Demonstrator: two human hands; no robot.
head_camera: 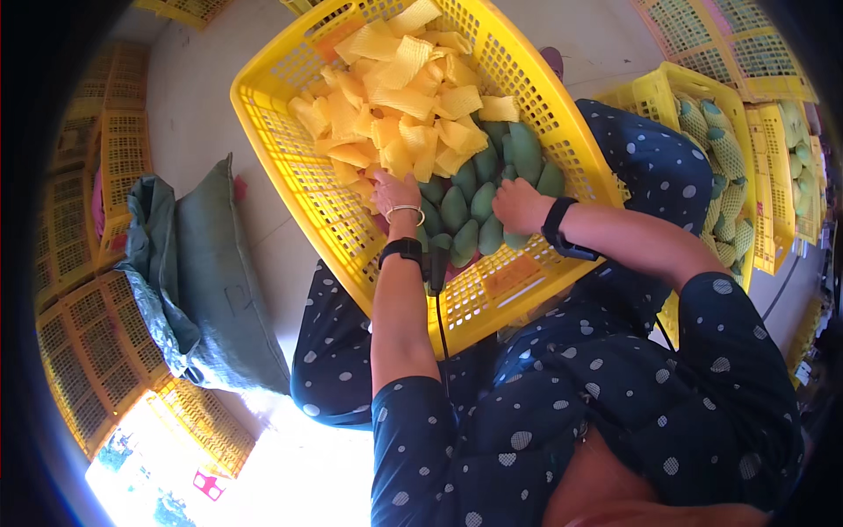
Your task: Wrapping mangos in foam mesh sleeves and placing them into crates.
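A yellow plastic crate sits tilted in front of me, between my knees. Green mangoes fill its near right part, and a heap of yellow foam net sleeves covers the far part. My left hand is at the near edge of the sleeves, beside the mangoes; its fingertips are partly hidden among the foam. Over the mangoes on the right is my right hand, its fingers curled downward. Whether either hand grips something is hidden from view.
On the right stands another yellow crate of mangoes in net sleeves. A grey-green woven sack rests on the floor to the left. Stacked yellow crates line the left side. A black cable hangs from my left wrist.
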